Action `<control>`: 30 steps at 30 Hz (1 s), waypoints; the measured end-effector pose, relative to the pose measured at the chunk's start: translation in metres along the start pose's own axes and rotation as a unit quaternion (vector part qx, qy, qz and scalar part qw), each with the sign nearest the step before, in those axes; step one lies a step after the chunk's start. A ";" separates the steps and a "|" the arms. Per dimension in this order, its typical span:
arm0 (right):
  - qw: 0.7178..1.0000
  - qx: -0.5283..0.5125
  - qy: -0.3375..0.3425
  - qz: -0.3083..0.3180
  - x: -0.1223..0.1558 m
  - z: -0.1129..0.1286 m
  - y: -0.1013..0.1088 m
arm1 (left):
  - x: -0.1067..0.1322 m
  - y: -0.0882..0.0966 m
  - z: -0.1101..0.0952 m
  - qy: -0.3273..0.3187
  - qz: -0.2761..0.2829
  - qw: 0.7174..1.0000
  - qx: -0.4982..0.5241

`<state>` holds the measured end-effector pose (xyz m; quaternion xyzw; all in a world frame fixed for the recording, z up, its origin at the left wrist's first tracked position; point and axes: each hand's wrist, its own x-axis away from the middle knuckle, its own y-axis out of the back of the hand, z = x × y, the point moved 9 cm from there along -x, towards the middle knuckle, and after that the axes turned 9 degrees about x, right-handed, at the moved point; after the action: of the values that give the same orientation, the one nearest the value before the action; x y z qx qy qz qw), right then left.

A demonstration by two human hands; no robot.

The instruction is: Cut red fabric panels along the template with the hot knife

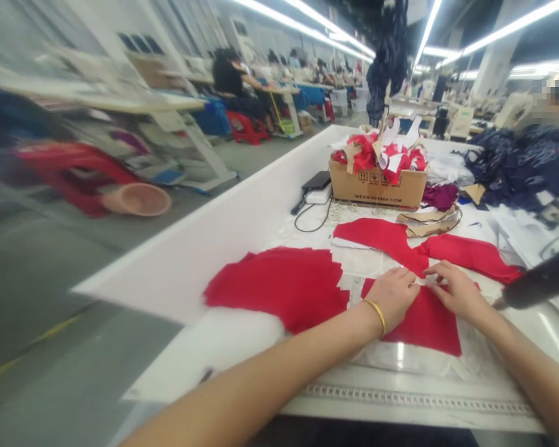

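A red fabric piece [428, 320] lies on the white table in front of me. My left hand [394, 295], with a yellow bangle on its wrist, rests on its upper left part, fingers bent and closed at the top edge. Opposite it, my right hand [454, 292] has thumb and fingers curled at the same edge, where a small whitish bit shows between the hands. Just beyond the fingertips lie two more red pieces, a curved one [377, 239] and a long one [475, 253]. Left of my hands sits a fanned stack of red pieces [284, 282].
A cardboard box [377, 186] of red and white scraps stands at the back, beside a black-and-white device [317, 189] with a cable. Dark blue fabric [526, 164] is heaped at right. A dark cylindrical object [545, 273] juts in near my right forearm. A measuring tape [414, 397] runs along the front edge.
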<state>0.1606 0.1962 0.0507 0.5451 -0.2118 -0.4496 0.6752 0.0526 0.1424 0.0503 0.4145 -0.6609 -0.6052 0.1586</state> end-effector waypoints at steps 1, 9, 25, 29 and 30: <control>1.000 0.009 0.000 -0.002 -0.003 0.002 -0.003 | -0.006 -0.001 0.005 0.011 0.004 1.000 -0.005; 0.998 0.046 -0.017 -0.035 -0.011 -0.008 -0.007 | -0.046 -0.011 0.031 0.077 0.020 0.997 -0.010; 0.995 -0.030 -0.011 -0.096 -0.015 -0.015 -0.011 | -0.029 -0.012 0.048 0.111 -0.072 0.988 0.075; 0.993 -0.038 -0.017 -0.113 -0.015 -0.015 -0.010 | -0.027 -0.013 0.048 0.102 -0.079 0.987 0.093; 0.992 -0.039 -0.018 -0.116 -0.015 -0.015 -0.009 | -0.026 -0.013 0.048 0.101 -0.080 0.987 0.096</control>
<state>0.1612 0.2172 0.0410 0.5311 -0.1412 -0.5425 0.6354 0.0391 0.1950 0.0355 0.5383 -0.6613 -0.5047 0.1348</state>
